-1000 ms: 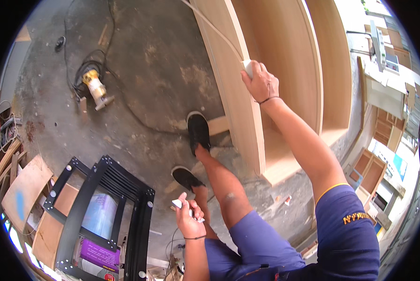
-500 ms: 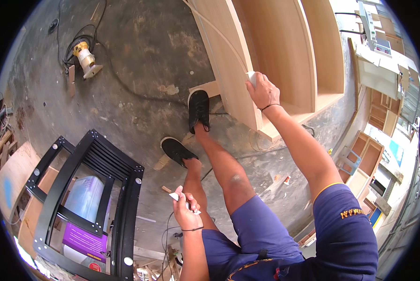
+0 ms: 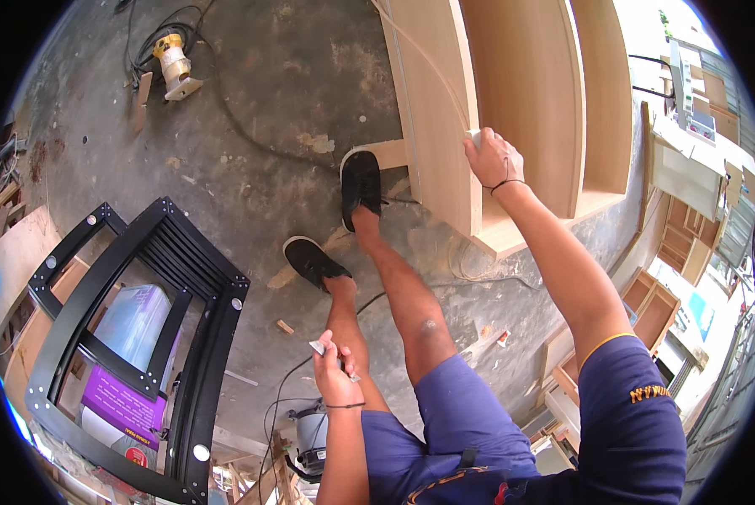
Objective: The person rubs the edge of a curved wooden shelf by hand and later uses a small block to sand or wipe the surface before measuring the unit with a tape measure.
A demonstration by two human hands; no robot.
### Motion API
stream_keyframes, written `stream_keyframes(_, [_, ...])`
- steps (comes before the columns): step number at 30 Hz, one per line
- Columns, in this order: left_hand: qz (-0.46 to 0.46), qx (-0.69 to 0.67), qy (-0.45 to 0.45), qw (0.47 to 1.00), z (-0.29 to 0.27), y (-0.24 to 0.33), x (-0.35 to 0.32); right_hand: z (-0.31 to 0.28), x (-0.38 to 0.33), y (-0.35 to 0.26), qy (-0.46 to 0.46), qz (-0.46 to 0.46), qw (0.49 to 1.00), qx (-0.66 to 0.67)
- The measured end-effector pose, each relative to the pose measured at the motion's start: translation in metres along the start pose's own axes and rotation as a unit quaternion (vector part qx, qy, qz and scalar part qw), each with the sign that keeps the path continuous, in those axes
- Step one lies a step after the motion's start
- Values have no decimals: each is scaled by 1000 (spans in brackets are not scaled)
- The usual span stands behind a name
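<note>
My right hand (image 3: 495, 160) is closed around a small white block (image 3: 474, 136) at the front edge of a pale wooden cabinet (image 3: 436, 126). A thin strip of edging (image 3: 428, 63) runs from the block up along that edge, bowing over the panel. Down by my left knee, my left hand (image 3: 337, 379) is curled around a small flat tool with pale ends (image 3: 318, 346). Its middle is hidden by my fingers, and I cannot make out its kind. The left hand is apart from the cabinet.
A black slatted frame (image 3: 213, 337) with a purple-printed package (image 3: 125, 404) stands at left. A yellow and white router (image 3: 174, 67) lies on the concrete floor with its cable. A grey machine (image 3: 312, 438) is behind my left wrist. Wooden drawers (image 3: 651, 303) stand at right.
The whole view has shifted, bringing the cabinet further right and the grey machine into sight. My right hand stays on the cabinet edge with the block; my left keeps its tool.
</note>
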State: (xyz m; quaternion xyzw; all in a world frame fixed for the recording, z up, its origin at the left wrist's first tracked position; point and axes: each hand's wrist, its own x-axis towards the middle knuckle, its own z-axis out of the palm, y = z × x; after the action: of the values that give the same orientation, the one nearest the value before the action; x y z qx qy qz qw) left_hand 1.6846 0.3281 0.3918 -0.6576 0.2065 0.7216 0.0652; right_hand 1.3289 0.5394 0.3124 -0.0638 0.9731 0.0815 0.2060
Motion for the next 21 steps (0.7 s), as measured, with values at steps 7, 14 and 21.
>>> stream_keyframes(7, [-13, -42, -21, 999, 13, -4, -4, 17, -28, 10, 14, -13, 1000, 11])
stream_keyframes(14, [-22, -42, -5, 999, 2, -9, -12, 35, -81, 23, -4, -14, 1000, 14])
stream_keyframes(21, [-11, -51, -7, 999, -3, -1, -16, 33, -103, 24, -28, 4, 999, -24])
